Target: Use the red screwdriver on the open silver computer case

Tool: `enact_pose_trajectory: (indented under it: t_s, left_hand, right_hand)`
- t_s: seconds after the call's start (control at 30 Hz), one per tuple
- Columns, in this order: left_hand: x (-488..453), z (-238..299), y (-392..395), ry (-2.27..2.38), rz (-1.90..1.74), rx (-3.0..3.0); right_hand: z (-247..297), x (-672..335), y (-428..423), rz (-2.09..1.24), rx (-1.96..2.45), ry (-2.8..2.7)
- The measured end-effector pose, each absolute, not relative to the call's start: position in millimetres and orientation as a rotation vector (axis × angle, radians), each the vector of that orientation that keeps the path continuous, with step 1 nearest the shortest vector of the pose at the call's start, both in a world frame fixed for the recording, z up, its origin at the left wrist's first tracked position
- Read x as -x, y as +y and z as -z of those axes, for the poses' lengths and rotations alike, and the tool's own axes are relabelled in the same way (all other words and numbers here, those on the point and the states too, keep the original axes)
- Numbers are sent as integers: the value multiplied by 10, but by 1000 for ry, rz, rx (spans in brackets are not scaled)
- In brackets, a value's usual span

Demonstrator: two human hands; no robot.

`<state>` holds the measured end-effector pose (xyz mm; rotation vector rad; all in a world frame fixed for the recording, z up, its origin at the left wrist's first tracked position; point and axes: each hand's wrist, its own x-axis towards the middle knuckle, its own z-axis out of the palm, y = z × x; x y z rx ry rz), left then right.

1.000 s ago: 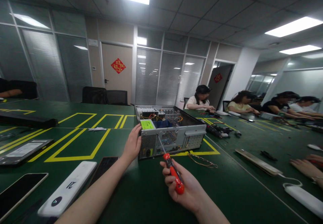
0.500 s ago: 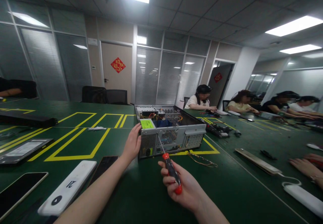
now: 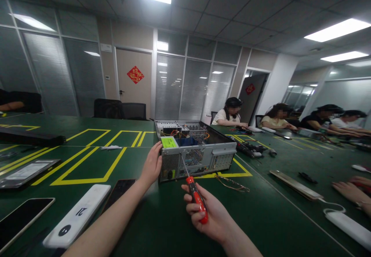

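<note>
Head view: screwdriver (image 3: 196, 197) in right hand (image 3: 209, 214), tip at computer case (image 3: 197, 152).

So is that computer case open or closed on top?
Open: the computer case has no top cover, so the coloured wires inside show from above. The right hand holds a screwdriver at its back panel.

PC case (image 3: 197, 152) on table (image 3: 162, 222), left hand (image 3: 151, 167) at its left, screwdriver (image 3: 194, 193) in front

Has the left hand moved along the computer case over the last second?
No. The left hand stays at the same near-left corner of the computer case, fingertips beside the green label, as in both earlier pictures.
</note>
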<state>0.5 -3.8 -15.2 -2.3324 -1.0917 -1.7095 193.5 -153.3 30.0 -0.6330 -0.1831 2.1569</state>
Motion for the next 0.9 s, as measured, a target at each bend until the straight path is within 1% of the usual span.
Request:
enact_pose_trajectory:
  t_s: [0.13, 0.33, 0.5, 0.6, 0.8, 0.9]
  left_hand:
    - [-6, 146, -40, -1097, 1711, 2337]
    - [-3, 158, -17, -1074, 1720, 2324]
    - [-4, 153, -24, -1057, 1725, 2332]
    - [-3, 148, -30, -1070, 1720, 2334]
    - [-2, 151, -33, -1096, 1708, 2331]
    - [-4, 146, -39, -1104, 1708, 2337]
  right_hand:
    - [-303, -1950, -1535, -2162, 538, -83]
    - [-319, -1883, -1547, -2087, 589, -73]
    - [-304, -1949, -1527, -2188, 498, -83]
    - [-313, -1970, -1530, -2163, 468, -40]
    - [-342, -1906, -1541, -2039, 718, -128]
    - [-323, -1910, -1534, -2063, 766, -220]
